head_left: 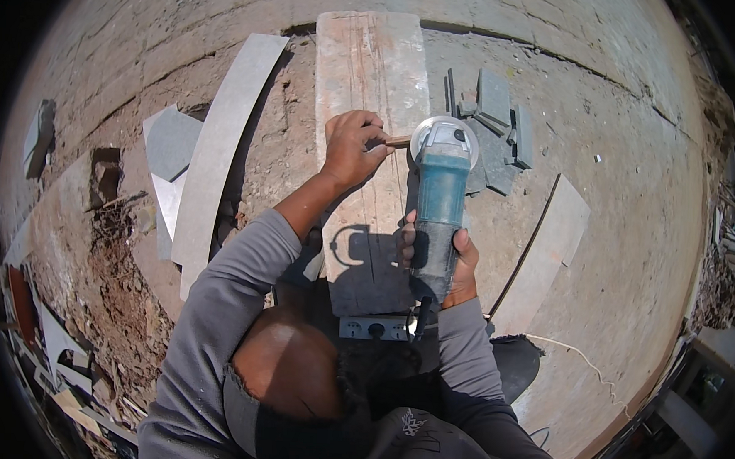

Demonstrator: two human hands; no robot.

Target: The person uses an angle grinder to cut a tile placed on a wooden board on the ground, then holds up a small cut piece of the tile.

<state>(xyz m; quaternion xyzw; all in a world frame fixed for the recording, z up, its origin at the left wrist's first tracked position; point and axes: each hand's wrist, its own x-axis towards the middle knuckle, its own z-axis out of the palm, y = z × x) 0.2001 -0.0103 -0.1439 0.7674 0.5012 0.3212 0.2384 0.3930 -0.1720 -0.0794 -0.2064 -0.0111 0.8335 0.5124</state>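
Observation:
My right hand [460, 268] is wrapped round the dark rear body of a teal angle grinder [444, 188]. The grinder's round disc [471, 133] is at its far end, over the right edge of a pale slab [342, 70]. Between the fingertips of my left hand [354, 150] is a thin brown strip [400, 141], closed in a pinch. The strip's right end meets the disc's left side; whether it touches cannot be made out. Shadows of my head and the grinder fall across the near part of the slab.
Several grey stone tiles [495, 103] lie stacked right of the slab. A long pale board [231, 131] lies to the left, and a cut panel [549, 247] to the right. A power strip [374, 328] sits at the slab's near end, with a white cord [577, 350] on the right.

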